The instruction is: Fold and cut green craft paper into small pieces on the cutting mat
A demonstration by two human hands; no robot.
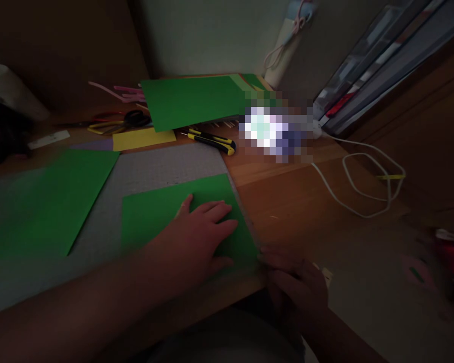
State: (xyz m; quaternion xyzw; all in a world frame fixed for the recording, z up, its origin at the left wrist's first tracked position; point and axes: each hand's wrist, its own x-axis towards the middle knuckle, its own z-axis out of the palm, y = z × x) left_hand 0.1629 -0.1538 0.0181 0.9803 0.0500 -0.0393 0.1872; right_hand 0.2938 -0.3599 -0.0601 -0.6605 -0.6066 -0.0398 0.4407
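A green sheet of paper or card (151,209) lies on a grey gridded cutting mat (162,161) near the table's front right. Flat on it rests my left hand (202,232), fingers spread and pointing right. At the sheet's lower right corner, by the mat and table edge, is my right hand (300,282). Its fingers are curled together and the tips touch that corner. Dimness and blur hide what, if anything, is between them. A larger green sheet (56,201) lies on the mat's left part.
Behind the mat are box cutters (212,140), scissors (136,119), a yellow paper (144,138) and another green sheet (192,101). A lit, pixelated patch (268,128) sits at the right, with a looped white cable (363,214). The table's edge is close in front.
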